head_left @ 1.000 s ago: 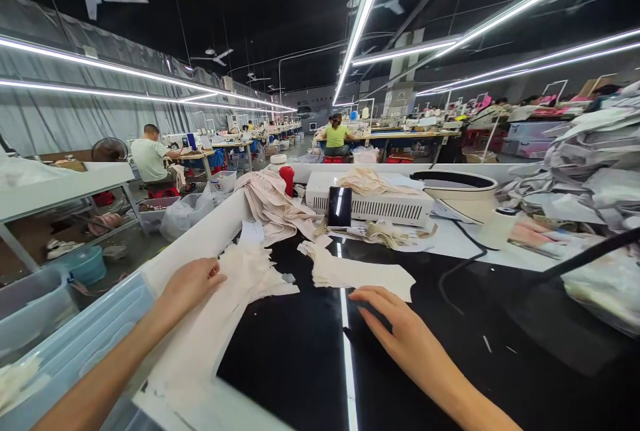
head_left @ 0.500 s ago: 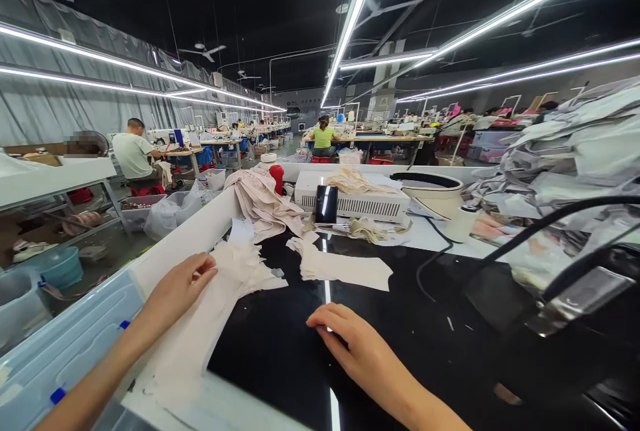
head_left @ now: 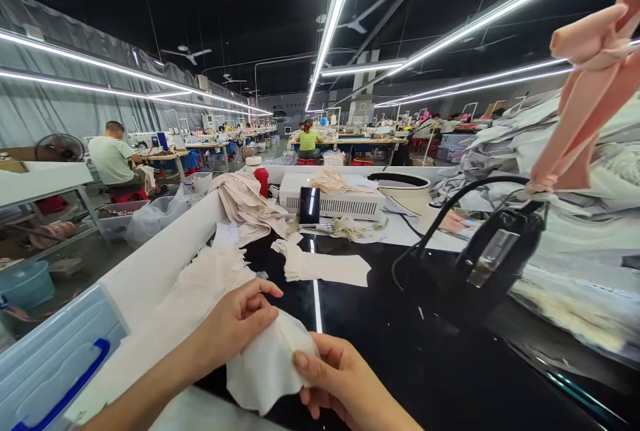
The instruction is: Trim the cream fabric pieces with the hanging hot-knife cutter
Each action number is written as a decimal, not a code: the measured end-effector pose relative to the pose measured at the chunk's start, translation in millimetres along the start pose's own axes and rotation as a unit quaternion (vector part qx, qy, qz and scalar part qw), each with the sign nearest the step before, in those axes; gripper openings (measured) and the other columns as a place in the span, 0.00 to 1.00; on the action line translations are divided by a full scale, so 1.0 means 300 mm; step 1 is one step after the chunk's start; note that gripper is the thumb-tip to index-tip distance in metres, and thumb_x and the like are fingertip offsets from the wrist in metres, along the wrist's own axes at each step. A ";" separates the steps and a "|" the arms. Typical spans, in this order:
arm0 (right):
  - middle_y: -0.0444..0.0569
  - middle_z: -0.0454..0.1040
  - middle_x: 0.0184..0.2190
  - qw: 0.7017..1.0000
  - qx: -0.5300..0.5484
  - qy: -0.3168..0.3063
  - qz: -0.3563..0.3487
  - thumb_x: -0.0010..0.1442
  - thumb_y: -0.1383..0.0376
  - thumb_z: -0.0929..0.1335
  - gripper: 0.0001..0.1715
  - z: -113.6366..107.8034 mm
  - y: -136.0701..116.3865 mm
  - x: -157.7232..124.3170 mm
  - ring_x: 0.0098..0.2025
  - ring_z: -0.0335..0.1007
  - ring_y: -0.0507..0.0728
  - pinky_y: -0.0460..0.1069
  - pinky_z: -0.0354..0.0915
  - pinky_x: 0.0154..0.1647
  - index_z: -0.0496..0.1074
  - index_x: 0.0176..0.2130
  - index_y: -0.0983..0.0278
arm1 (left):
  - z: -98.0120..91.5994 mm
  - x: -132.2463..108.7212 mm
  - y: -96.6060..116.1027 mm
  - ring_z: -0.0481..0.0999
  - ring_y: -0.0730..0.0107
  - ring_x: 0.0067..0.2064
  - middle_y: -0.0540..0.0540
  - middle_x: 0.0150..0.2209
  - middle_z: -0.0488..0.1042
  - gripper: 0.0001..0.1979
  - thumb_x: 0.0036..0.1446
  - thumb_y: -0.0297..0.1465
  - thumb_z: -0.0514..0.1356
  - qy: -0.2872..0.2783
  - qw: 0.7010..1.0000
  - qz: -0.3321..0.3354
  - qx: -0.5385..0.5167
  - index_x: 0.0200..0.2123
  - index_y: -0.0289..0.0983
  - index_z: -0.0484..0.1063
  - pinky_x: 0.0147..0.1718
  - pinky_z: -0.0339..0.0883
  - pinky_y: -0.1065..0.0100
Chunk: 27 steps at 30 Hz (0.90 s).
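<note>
A white fabric piece (head_left: pixel 270 367) is stretched between my two hands, just above the glossy black tabletop (head_left: pixel 415 357). My left hand (head_left: pixel 240 317) is closed on its upper left edge, with thumb and fingers together. On the right edge, my right hand (head_left: pixel 337 377) pinches the cloth between thumb and fingers; some fingertips are behind it. Left of my hands lies a pile of white fabric pieces (head_left: pixel 200 284), partly covered by my left forearm. Farther up the tabletop lie several flat white cut pieces (head_left: pixel 333 269).
A black device (head_left: pixel 505 244) with a thick cable and pink cloth strip (head_left: pixel 575 124) hangs at right. Behind stand a white vented box (head_left: pixel 340 205), phone (head_left: pixel 309 205) and folded beige fabric (head_left: pixel 245 204). A fabric heap (head_left: pixel 495 151) rises at right; people sew beyond.
My left hand has moved right and down from the pile, now holding a white fabric piece. My right hand has closed on its other edge. The view has turned right, showing the pink strip.
</note>
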State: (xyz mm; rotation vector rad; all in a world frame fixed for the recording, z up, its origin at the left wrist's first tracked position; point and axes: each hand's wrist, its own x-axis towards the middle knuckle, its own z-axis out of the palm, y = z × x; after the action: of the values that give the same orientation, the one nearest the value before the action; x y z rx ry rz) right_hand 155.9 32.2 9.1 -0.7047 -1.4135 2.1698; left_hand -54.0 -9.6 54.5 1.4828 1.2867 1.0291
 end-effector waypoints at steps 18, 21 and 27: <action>0.45 0.75 0.20 0.998 -0.001 0.023 0.063 0.40 0.42 0.82 0.35 -0.086 0.064 -0.106 0.19 0.66 0.46 0.42 0.56 0.20 0.71 0.26 0.66 | 0.157 0.115 -0.010 0.68 0.71 0.27 0.51 0.28 0.75 0.27 0.55 0.44 0.68 -0.031 0.999 -0.009 -0.033 0.54 0.36 0.75 0.29 0.59 0.70; 0.48 0.79 0.29 0.999 0.033 0.005 0.022 0.37 0.42 0.83 0.37 -0.081 0.031 -0.123 0.31 0.74 0.52 0.45 0.65 0.33 0.78 0.35 0.66 | 0.181 0.105 0.004 0.69 0.72 0.28 0.50 0.31 0.78 0.29 0.55 0.42 0.69 -0.076 0.995 -0.026 -0.058 0.57 0.37 0.74 0.30 0.61 0.71; 0.49 0.80 0.37 0.991 0.097 0.086 -0.021 0.46 0.45 0.82 0.36 -0.059 -0.017 -0.143 0.37 0.74 0.54 0.48 0.67 0.43 0.81 0.47 0.63 | 0.193 0.094 0.010 0.75 0.69 0.33 0.42 0.47 0.82 0.32 0.53 0.38 0.70 -0.112 0.992 -0.037 -0.051 0.61 0.39 0.72 0.33 0.64 0.70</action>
State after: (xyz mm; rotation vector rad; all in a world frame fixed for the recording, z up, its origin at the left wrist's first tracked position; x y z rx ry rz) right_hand 200.4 19.7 15.1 -0.7618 -1.1047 2.1229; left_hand 5.7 12.3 43.5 1.4190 1.1059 0.8420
